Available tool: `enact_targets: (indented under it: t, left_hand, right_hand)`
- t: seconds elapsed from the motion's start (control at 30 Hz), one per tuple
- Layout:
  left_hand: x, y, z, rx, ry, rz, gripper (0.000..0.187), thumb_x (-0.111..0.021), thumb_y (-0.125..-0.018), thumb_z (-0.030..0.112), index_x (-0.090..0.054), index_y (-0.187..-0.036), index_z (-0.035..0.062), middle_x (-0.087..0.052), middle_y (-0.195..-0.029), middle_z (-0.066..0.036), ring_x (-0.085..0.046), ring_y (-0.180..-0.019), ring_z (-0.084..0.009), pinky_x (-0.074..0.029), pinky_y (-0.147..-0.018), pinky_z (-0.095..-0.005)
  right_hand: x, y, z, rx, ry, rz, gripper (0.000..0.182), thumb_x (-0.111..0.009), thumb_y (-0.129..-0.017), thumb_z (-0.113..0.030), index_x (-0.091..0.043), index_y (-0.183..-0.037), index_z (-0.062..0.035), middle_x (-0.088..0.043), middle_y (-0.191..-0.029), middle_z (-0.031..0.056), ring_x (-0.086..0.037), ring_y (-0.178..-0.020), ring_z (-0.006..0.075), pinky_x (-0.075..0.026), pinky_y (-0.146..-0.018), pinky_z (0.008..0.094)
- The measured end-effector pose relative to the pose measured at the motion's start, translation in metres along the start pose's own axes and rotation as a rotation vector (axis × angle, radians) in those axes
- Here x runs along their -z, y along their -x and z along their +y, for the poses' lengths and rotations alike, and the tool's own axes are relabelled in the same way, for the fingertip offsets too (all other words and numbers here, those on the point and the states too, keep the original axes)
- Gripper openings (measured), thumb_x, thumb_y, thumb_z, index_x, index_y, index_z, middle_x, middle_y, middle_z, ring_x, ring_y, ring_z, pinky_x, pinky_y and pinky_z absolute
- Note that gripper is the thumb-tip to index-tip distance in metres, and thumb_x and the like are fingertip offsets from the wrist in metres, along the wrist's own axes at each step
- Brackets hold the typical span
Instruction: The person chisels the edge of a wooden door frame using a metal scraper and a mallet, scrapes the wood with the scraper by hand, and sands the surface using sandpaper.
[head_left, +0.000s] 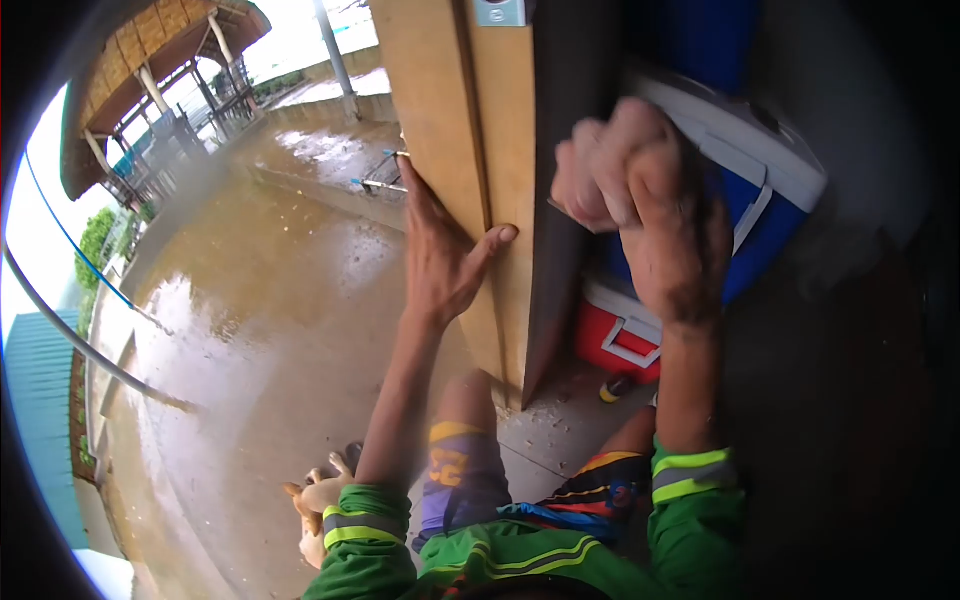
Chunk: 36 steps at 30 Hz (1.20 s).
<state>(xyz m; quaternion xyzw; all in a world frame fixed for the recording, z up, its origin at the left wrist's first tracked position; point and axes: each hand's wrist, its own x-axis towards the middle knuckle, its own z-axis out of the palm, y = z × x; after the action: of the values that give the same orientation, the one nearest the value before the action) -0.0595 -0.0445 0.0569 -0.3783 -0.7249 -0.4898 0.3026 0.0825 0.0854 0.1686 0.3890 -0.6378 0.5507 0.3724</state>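
My left hand (440, 255) lies against a light wooden door edge or jamb (510, 160). Its fingers reach round the outer side, and the thumb stretches across the front face. To the right of the wood my right hand (655, 200) is raised with its fingers curled in and pressed together. Motion blurs those fingers, and I cannot make out what they hold, if anything. Behind that hand stands a blue cooler (745, 200) with a white lid. Below it is a red cooler (610, 335) with a white handle. A metal plate (502, 12) sits high on the wood.
A tan dog (318, 505) is on the ground beside my left forearm. Wet, puddled concrete (250, 290) stretches out on the left towards a roofed open hut (165, 90). A grey pipe or cable (100, 355) and a blue line (85, 250) cross the left side. The right side is dark.
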Motion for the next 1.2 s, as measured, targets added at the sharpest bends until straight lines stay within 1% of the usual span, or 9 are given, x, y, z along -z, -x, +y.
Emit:
enact_targets:
  t: [0.03, 0.2, 0.57, 0.73, 0.77, 0.87, 1.0, 1.13, 1.2]
  left_hand:
    - [-0.009, 0.0, -0.008, 0.026, 0.263, 0.012, 0.128, -0.079, -0.068, 0.052, 0.006, -0.148, -0.002, -0.018, -0.15, -0.028, -0.026, -0.138, -0.0392, -0.025, -0.112, -0.0444]
    - [-0.01, 0.0, -0.015, -0.045, 0.226, 0.062, 0.125, -0.078, -0.069, 0.05, 0.004, -0.148, -0.0015, -0.024, -0.148, -0.028, -0.03, -0.136, -0.0392, -0.029, -0.11, -0.0447]
    - [-0.008, 0.003, -0.032, -0.027, 0.381, -0.038, 0.123, -0.078, -0.068, 0.047, 0.001, -0.149, -0.0011, -0.019, -0.151, -0.025, -0.032, -0.134, -0.0387, -0.034, -0.107, -0.0431]
    - [-0.01, 0.003, -0.034, -0.051, 0.375, -0.015, 0.122, -0.079, -0.068, 0.044, 0.001, -0.148, -0.0019, -0.022, -0.149, -0.026, -0.034, -0.133, -0.0393, -0.035, -0.107, -0.0426]
    - [-0.01, 0.004, -0.033, -0.056, 0.375, -0.017, 0.122, -0.08, -0.068, 0.043, 0.001, -0.148, -0.0022, -0.023, -0.149, -0.026, -0.034, -0.133, -0.0394, -0.035, -0.107, -0.0425]
    - [-0.01, 0.003, -0.034, -0.072, 0.382, -0.023, 0.121, -0.079, -0.069, 0.042, 0.001, -0.148, -0.0025, -0.026, -0.147, -0.027, -0.036, -0.131, -0.0397, -0.036, -0.106, -0.0428]
    - [-0.01, 0.006, -0.032, -0.056, 0.365, -0.023, 0.12, -0.078, -0.07, 0.043, 0.001, -0.148, -0.0025, -0.029, -0.144, -0.028, -0.039, -0.127, -0.0399, -0.038, -0.104, -0.0432]
    - [-0.008, 0.002, -0.033, -0.032, 0.381, -0.034, 0.121, -0.079, -0.069, 0.044, 0.001, -0.148, -0.0018, -0.036, -0.138, -0.029, -0.042, -0.124, -0.0408, -0.039, -0.102, -0.0438]
    - [-0.008, 0.006, -0.032, -0.02, 0.362, -0.038, 0.122, -0.079, -0.069, 0.044, 0.002, -0.148, -0.0013, -0.039, -0.134, -0.029, -0.043, -0.123, -0.0411, -0.04, -0.101, -0.0439]
  right_hand:
    - [-0.004, -0.015, 0.001, 0.032, 0.02, -0.061, 0.031, -0.044, -0.1, -0.026, -0.039, -0.076, -0.0059, -0.032, -0.067, 0.0009, -0.029, -0.057, 0.011, -0.028, -0.055, 0.0265]
    - [-0.025, -0.045, 0.005, -0.091, 0.325, -0.261, 0.03, -0.045, -0.101, -0.018, -0.046, -0.076, -0.001, -0.033, -0.065, -0.0006, -0.034, -0.057, 0.0084, -0.028, -0.053, 0.0244]
    - [-0.041, -0.032, 0.031, -0.123, 0.573, -0.204, 0.035, -0.04, -0.103, -0.024, -0.047, -0.076, -0.0026, -0.036, -0.062, -0.0021, -0.033, -0.054, 0.0055, -0.024, -0.048, 0.0212]
    - [-0.034, -0.043, 0.018, -0.22, -0.015, -0.299, 0.032, -0.042, -0.101, -0.02, -0.047, -0.076, -0.0017, -0.039, -0.062, -0.0006, -0.031, -0.053, 0.0065, -0.026, -0.048, 0.0227]
    - [-0.035, -0.031, 0.036, 0.071, 0.659, -0.19, 0.032, -0.042, -0.102, -0.02, -0.046, -0.076, -0.0024, -0.036, -0.061, -0.0009, -0.03, -0.053, 0.0074, -0.026, -0.048, 0.0236]
    - [-0.032, -0.027, 0.027, -0.262, 0.515, -0.261, 0.032, -0.04, -0.102, -0.021, -0.046, -0.076, -0.0022, -0.037, -0.061, 0.0, -0.031, -0.052, 0.0082, -0.027, -0.048, 0.0247]
    - [-0.014, -0.037, 0.025, -0.171, 0.114, -0.246, 0.035, -0.041, -0.102, -0.024, -0.043, -0.073, -0.004, -0.037, -0.062, -0.0005, -0.032, -0.053, 0.0082, -0.027, -0.05, 0.0237]
    - [-0.037, -0.016, 0.034, -0.261, 0.557, -0.255, 0.039, -0.039, -0.103, -0.027, -0.041, -0.071, -0.0054, -0.039, -0.06, -0.0002, -0.036, -0.054, 0.0083, -0.027, -0.049, 0.0244]
    - [-0.012, -0.033, 0.024, -0.241, 0.281, -0.334, 0.036, -0.041, -0.102, -0.025, -0.044, -0.073, -0.0034, -0.039, -0.061, -0.0003, -0.038, -0.055, 0.009, -0.029, -0.049, 0.025]
